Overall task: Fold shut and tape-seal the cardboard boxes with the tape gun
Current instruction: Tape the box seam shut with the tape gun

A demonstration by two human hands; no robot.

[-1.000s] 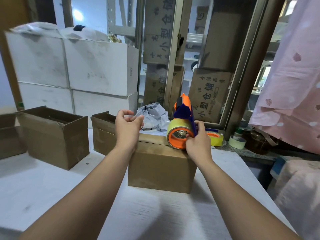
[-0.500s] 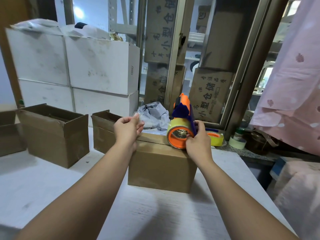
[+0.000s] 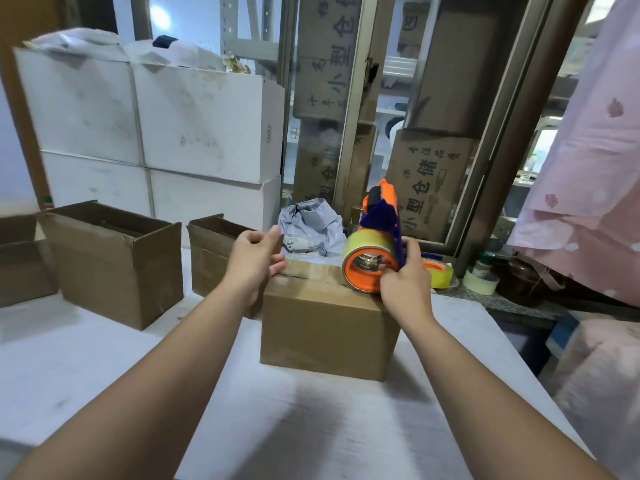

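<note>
The right hand [image 3: 405,282] grips the tape gun [image 3: 374,251] at the box [image 3: 325,327] top's right end. The left hand [image 3: 254,259], fingers loose, sits at its left end, so the pull likely runs leftward.

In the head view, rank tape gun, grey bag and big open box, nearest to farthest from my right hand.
1. Tape gun, gripped by the right hand.
2. Grey bag, behind the closed box.
3. Big open box, far left.

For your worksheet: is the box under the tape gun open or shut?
Shut: flaps of the cardboard box lie flat under the tape gun.
</note>
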